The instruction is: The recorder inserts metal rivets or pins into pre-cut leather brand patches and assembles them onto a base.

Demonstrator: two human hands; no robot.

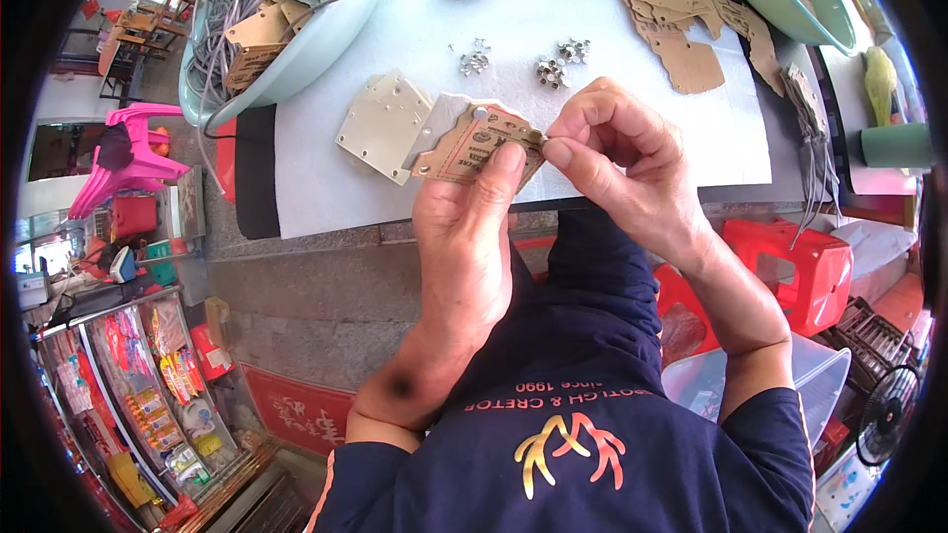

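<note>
Your left hand (pixel 464 227) closes around a small stack of brown cardboard tags (pixel 472 143), thumb pressed flat on the printed face, likely so the stack stays squared and its holes stay lined up. You hold it above the near edge of the desk (pixel 326 197), right in front of your chest. Your right hand (pixel 617 153) comes in from three o'clock, thumb and forefinger pinched tight on the tag's right corner; something small and metallic seems to sit between the fingertips, but I cannot tell for sure what it is.

At eleven o'clock from the tags, one pale stack of cards (pixel 383 123) lies flat on the white sheet, close enough to reach without stretching. At twelve o'clock, three little clusters of silvery eyelets (pixel 549 71) are scattered loose, handy for picking one at a time. Further out at one o'clock a heap of plain brown tags (pixel 676 10) spreads too thick to count. Two pale green basins (pixel 326 35) flank the desk, the left one holding grey cords and more tags.
</note>
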